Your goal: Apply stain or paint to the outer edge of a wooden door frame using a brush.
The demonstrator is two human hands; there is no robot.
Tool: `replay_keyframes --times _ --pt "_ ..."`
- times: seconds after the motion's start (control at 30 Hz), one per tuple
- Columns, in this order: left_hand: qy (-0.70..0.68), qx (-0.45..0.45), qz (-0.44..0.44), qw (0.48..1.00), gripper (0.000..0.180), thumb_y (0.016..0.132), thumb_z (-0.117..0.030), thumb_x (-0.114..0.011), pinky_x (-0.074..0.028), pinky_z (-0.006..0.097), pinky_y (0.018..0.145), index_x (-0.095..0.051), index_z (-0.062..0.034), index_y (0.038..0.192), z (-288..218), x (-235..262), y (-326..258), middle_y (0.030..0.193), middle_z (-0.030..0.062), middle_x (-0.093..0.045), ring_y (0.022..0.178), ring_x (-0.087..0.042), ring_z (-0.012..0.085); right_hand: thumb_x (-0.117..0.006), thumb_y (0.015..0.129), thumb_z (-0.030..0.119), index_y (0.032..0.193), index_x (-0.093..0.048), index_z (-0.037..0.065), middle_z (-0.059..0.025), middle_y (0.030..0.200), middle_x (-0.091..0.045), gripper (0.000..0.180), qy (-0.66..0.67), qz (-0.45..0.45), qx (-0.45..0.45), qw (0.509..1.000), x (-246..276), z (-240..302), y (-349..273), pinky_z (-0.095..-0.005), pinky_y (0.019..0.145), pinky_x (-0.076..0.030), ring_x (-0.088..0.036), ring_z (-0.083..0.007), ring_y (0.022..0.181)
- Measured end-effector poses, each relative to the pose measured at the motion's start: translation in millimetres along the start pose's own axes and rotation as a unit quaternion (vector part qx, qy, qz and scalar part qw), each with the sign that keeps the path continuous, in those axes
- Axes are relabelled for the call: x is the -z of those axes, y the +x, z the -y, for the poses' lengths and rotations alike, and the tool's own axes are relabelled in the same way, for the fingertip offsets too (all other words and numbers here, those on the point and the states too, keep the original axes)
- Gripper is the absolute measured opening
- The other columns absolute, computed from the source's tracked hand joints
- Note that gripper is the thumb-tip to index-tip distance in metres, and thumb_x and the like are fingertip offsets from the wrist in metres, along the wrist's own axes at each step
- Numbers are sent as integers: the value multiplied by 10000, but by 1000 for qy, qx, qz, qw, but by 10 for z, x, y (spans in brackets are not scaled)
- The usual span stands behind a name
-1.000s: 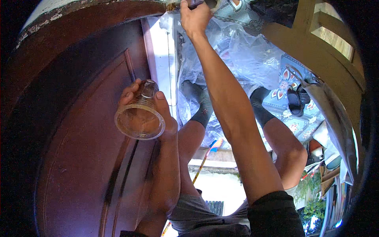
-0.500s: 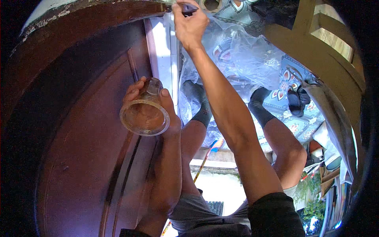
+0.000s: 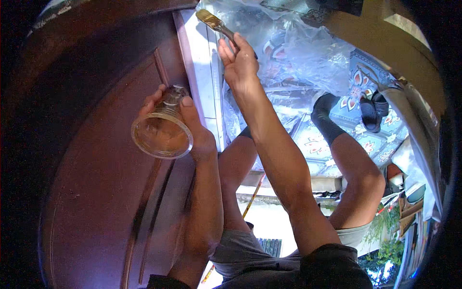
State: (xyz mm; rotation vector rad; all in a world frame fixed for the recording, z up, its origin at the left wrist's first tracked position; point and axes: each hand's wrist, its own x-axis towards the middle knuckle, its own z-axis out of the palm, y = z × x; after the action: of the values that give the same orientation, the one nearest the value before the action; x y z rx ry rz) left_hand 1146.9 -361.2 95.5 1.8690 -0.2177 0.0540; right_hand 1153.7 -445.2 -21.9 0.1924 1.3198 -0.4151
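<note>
My left hand (image 3: pixel 196 127) is wrapped round a clear plastic cup (image 3: pixel 163 142), tilted so that its round rim faces me. Something brownish shows through the cup, but I cannot tell how much it holds. Higher up, my right hand (image 3: pixel 242 62) grips a paintbrush (image 3: pixel 209 19) by its dark handle. The brush's pale bristles point up and to the left, close to the edge of a dark brown wooden frame (image 3: pixel 120 26). To the left of the cup stands a reddish-brown panelled door (image 3: pixel 101 173).
Crumpled clear plastic sheeting (image 3: pixel 308 58) covers part of the patterned tile floor (image 3: pixel 320 144). Dark shoes (image 3: pixel 371 113) lie at the right beside a hanging grey cloth (image 3: pixel 411 120). A thin striped pole (image 3: pixel 252 197) leans between my legs. Clutter and green plants (image 3: pixel 385 241) show at lower right.
My right hand has come down from the top edge and turned, bringing the paintbrush into full view. My left hand and the cup have shifted slightly left and up.
</note>
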Motion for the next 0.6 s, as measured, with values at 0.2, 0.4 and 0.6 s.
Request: replay_keyframes --times 0.2,0.4,0.6 --pt "93 -58 -9 994 462 808 12 -651 -414 406 978 -371 -19 1174 -113 26 61 1155 153 -480 1081 -514 270 -569 922 291 1132 -502 6 -179 1070 -544 360 163 89 -25 982 274 -70 -107 -371 771 -563 -598 -258 936" --pt "92 -79 -1 993 457 809 11 -651 -414 407 979 -373 -20 1171 -204 118 83 1153 148 -481 1082 -515 270 -593 881 53 1157 -514 -8 -164 1033 -599 293 204 111 -73 970 512 251 -224 -371 828 -560 -621 -253 979" --pt "80 -86 23 993 453 811 9 -651 -414 408 980 -374 -21 1168 -666 392 139 1151 143 -482 1084 -516 269 -566 877 40 1248 -456 -45 -134 991 -599 396 -79 266 -27 960 742 625 -874 -361 754 -573 -635 -237 885"
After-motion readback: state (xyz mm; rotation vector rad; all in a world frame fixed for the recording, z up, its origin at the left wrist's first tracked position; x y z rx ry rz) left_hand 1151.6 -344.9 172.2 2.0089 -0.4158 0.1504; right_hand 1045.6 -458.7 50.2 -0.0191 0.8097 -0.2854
